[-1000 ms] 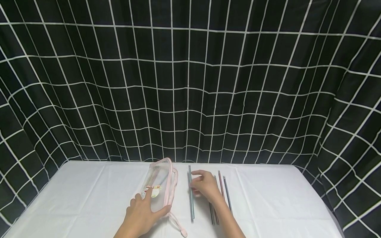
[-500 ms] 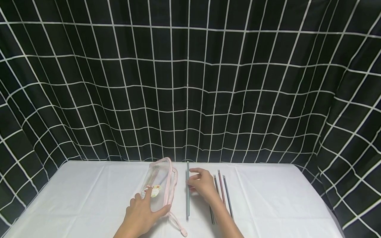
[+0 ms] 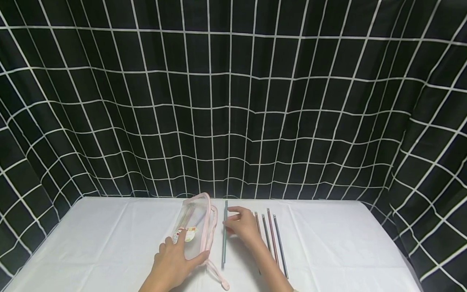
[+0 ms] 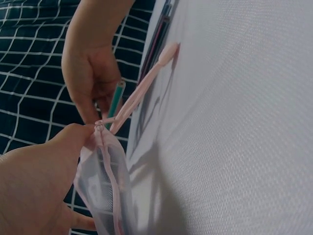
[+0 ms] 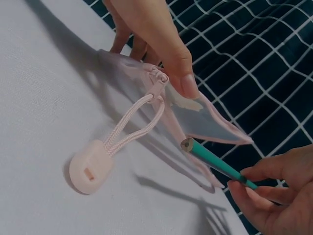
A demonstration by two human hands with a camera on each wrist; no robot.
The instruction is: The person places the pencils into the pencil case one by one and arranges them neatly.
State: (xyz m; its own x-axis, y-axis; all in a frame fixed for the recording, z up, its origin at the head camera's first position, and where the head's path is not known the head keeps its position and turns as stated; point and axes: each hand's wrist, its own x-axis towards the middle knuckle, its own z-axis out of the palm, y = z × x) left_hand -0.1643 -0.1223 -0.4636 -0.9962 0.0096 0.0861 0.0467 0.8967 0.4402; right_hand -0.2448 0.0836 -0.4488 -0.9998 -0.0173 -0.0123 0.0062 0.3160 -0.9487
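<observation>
Pencil (image 3: 225, 234), slim and teal-green, is pinched between thumb and fingertips of the right hand (image 3: 242, 223), just right of a translucent mesh pouch (image 3: 198, 245) with pink trim; whether they touch cannot be told. The left hand (image 3: 173, 259) grips the pouch, covering part of its round printed label (image 3: 191, 234); slender shapes inside blur through the mesh. In the left wrist view a pink cord zip pull (image 4: 168, 53) crosses the pencil. The right forearm (image 3: 268, 263) partly hides the row of dark and reddish pencils (image 3: 273, 235) on the white-covered table (image 3: 339, 243).

Clear pouch (image 3: 198, 229) w/ pink trim, unzipped, teal pencil (image 3: 224, 243) held just R, other pencils (image 3: 273, 237) farther R
</observation>
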